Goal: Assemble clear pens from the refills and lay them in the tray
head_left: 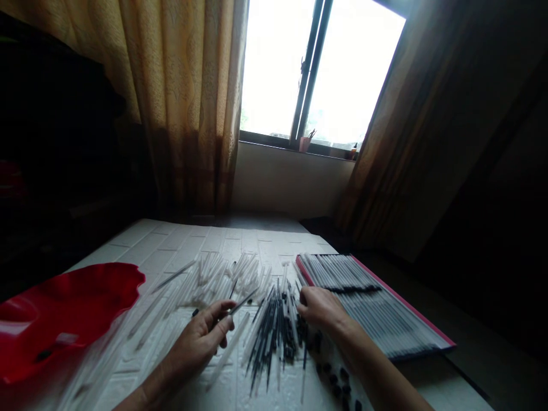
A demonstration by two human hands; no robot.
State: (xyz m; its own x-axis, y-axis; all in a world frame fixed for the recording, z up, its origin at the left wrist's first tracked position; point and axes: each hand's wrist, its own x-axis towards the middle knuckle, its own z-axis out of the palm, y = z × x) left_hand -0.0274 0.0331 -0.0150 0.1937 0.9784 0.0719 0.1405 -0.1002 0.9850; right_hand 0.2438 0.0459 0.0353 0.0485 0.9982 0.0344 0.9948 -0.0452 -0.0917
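My left hand [201,339] rests on the white table [240,242] with its fingers pinched on a thin dark pen refill [242,302] that points up and to the right. My right hand [319,308] lies curled, knuckles up, at the right edge of a pile of dark pen refills [274,328]; what its fingers hold is hidden. Clear pen barrels [222,277] lie scattered behind and left of both hands. Small black caps [338,379] sit near my right forearm.
A red tray [64,308] stands at the left edge. A flat board with rows of assembled pens [372,302] lies to the right of my right hand. Curtains and a bright window [317,68] are behind the table.
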